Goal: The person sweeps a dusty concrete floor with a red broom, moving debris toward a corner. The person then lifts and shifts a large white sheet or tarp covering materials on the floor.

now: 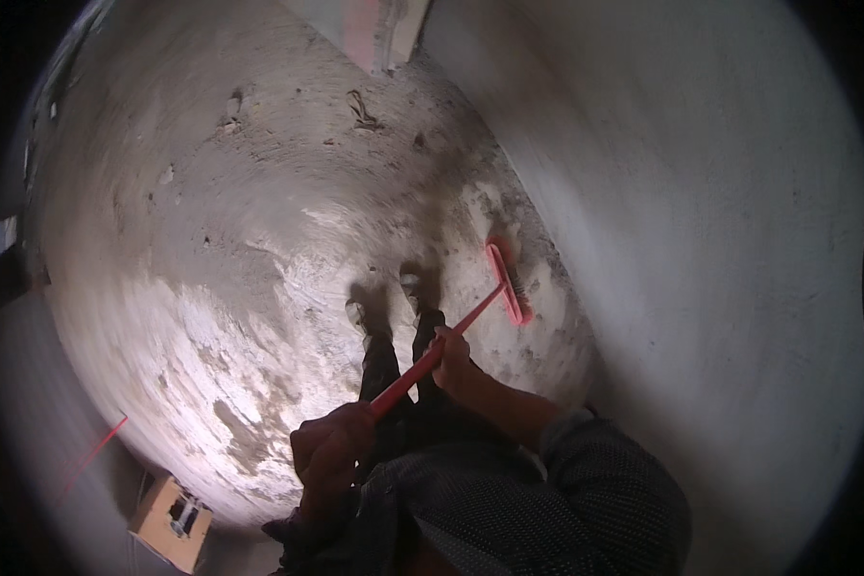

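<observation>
I hold a red broom [480, 307] with both hands. My left hand [328, 446] grips the top end of its handle close to my body. My right hand [451, 357] is closed around the handle lower down. The brush head [509, 283] rests on the dusty concrete floor [250, 250] just in front of my right foot, near the base of the grey wall [691, 211]. My two shoes [389, 302] stand side by side on the floor.
The grey plastered wall runs along the right side. Bits of rubble [363, 110] lie on the floor further ahead. A small wooden box [171, 520] sits at the lower left. A thin red line [91, 456] crosses the left wall.
</observation>
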Tool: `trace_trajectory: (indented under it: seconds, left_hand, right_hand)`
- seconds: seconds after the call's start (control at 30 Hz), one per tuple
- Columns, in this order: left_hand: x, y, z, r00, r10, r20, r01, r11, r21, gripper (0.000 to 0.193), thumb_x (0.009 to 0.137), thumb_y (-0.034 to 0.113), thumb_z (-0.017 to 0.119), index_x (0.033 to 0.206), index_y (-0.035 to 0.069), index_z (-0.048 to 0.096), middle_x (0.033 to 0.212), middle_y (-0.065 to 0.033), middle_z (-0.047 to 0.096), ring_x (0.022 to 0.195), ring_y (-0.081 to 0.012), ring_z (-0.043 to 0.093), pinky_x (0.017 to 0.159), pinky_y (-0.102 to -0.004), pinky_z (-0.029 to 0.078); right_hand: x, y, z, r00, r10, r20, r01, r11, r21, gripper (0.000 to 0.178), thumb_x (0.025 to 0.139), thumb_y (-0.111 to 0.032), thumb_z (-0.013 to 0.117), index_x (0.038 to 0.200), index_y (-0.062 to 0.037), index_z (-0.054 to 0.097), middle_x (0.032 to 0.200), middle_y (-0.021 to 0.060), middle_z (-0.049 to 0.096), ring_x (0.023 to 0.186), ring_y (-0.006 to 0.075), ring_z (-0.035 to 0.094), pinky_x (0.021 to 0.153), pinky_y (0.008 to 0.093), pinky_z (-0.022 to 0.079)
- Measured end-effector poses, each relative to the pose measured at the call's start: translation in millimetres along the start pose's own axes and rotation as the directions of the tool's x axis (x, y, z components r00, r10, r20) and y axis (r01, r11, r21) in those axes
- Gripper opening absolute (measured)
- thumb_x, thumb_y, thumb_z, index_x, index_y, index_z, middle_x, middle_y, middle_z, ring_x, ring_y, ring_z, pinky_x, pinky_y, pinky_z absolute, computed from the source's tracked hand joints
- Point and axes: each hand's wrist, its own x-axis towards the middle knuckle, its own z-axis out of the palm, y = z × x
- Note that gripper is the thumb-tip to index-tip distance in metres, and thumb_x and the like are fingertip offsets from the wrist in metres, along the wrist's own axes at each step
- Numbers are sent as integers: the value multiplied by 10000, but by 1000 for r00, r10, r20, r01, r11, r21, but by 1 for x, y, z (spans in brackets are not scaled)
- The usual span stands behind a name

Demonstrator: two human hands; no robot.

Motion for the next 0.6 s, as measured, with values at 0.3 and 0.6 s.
trace_trajectory:
  seconds: [0.3,0.6]
  left_hand:
    - [-29,11,-48,989,139,-57,-117,951,288,256,864,94,541,633,-3,489,612,-147,545,578,-286,526,694,-480,507]
    - [-34,79,-122,668,229,708,-435,892,123,216,617,143,660,554,43,479,553,-113,510,523,-277,536,596,-411,506]
  right_hand:
    - [43,121,167,891,-12,453,140,958,-251,181,872,-193,633,736,-167,517,559,-31,407,411,117,367,340,309,269]
    - [-75,182,218,800,108,590,-52,992,-112,213,885,-233,673,798,-101,531,633,10,489,502,143,447,483,302,382]
